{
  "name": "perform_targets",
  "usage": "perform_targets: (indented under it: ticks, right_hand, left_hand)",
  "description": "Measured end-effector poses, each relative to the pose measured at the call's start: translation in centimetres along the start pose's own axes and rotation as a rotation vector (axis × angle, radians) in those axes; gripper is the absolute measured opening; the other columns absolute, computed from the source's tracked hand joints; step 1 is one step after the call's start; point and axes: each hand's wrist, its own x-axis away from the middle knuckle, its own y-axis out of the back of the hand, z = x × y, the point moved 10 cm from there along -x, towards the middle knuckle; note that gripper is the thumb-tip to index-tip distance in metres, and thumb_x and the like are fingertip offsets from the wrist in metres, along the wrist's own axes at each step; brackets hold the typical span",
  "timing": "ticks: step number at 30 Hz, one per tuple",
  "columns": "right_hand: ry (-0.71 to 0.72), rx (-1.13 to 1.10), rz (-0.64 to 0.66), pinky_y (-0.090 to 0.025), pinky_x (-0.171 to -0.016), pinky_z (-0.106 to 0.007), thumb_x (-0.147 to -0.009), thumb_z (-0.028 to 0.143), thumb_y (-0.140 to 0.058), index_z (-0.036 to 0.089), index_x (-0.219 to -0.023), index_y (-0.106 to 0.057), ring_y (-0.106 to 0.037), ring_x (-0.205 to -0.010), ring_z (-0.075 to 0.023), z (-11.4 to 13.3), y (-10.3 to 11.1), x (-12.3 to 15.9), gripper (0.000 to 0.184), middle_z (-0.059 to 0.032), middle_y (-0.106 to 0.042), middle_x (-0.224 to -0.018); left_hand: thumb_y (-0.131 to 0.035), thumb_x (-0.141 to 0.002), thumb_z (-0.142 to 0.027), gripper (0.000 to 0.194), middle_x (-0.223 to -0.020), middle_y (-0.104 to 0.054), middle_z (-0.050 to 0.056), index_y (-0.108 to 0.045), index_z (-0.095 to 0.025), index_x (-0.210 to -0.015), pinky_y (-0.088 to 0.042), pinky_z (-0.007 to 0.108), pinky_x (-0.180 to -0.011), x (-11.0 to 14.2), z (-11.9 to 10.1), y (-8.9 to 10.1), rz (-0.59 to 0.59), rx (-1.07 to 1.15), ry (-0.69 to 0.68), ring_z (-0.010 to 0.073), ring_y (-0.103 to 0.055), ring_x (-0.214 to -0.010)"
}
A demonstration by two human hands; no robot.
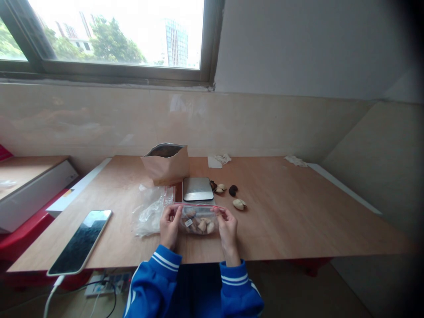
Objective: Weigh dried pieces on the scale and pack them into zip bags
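Note:
A clear zip-lock bag (198, 216) with a red seal strip stretches between my two hands, just above the table near its front edge. Pale and brown nut-like pieces and a small white packet lie inside it. My left hand (170, 226) pinches the bag's top left corner, thumb on the near side. At the top right corner my right hand (227, 227) pinches it the same way. Behind the bag sits a small digital scale (198, 189) with a metal plate. To its right are several loose shells or nuts, among them a pale one (239, 204) and a dark one (233, 190).
An open brown paper pouch (168, 164) stands behind the scale. Crumpled clear plastic bags (150, 212) lie left of my hands. A phone (81, 243) with a white cable rests at the left front. Crumpled tissues (222, 159) lie at the table's back edge.

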Motion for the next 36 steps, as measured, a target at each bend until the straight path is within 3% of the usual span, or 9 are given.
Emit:
perform_targets:
  ticks: [11,19,25,30,36]
  right_hand:
    - [0.023,0.02,-0.039,-0.045,-0.068,-0.031,-0.077,0.046,-0.065,0.014,-0.076,-0.068,-0.062,-0.07,-0.02,0.4,0.6,0.2,0.033,-0.0081,-0.072,-0.077]
    - [0.013,-0.051,0.094,-0.049,-0.073,-0.03,-0.079,0.048,-0.062,0.017,-0.082,-0.067,-0.064,-0.077,-0.0192,1.4,-1.4,0.6,0.032,-0.0058,-0.07,-0.081]
    - [-0.07,-0.188,0.185,-0.053,-0.077,-0.036,-0.073,0.045,-0.071,0.017,-0.106,-0.064,-0.068,-0.086,-0.0225,0.5,-2.6,0.8,0.044,-0.009,-0.072,-0.094]
    - [-0.08,-0.148,0.178,-0.053,-0.08,-0.036,-0.074,0.044,-0.071,0.015,-0.088,-0.07,-0.068,-0.084,-0.0213,-0.1,-2.4,0.7,0.032,-0.0087,-0.073,-0.087]
    - [-0.024,-0.079,0.142,-0.054,-0.078,-0.036,-0.073,0.046,-0.07,0.016,-0.084,-0.072,-0.068,-0.08,-0.0214,0.5,-2.1,0.6,0.032,-0.0073,-0.073,-0.083]
  left_hand:
    - [-0.064,-0.08,-0.04,0.023,-0.075,-0.059,0.001,-0.065,-0.017,-0.08,-0.042,0.027,-0.071,0.2,-0.8,0.1,0.001,-0.052,-0.04,0.0158,-0.054,-0.074]
    - [-0.06,-0.081,-0.044,0.026,-0.083,-0.063,0.002,-0.062,-0.018,-0.085,-0.045,0.029,-0.079,0.2,0.2,-0.8,0.072,0.163,0.069,0.0173,-0.059,-0.082]
    - [-0.068,-0.075,-0.042,0.026,-0.083,-0.066,0.002,-0.064,-0.018,-0.085,-0.046,0.031,-0.08,0.1,0.2,-1.2,0.093,0.113,0.074,0.0181,-0.06,-0.081]
    - [-0.067,-0.075,-0.042,0.025,-0.077,-0.065,0.002,-0.065,-0.017,-0.081,-0.047,0.029,-0.077,0.2,0.0,-1.2,0.101,0.124,0.086,0.0171,-0.059,-0.077]
    - [-0.067,-0.075,-0.042,0.028,-0.078,-0.068,0.004,-0.068,-0.016,-0.081,-0.049,0.031,-0.074,0.3,0.5,-1.4,0.128,0.129,0.123,0.0191,-0.062,-0.076]
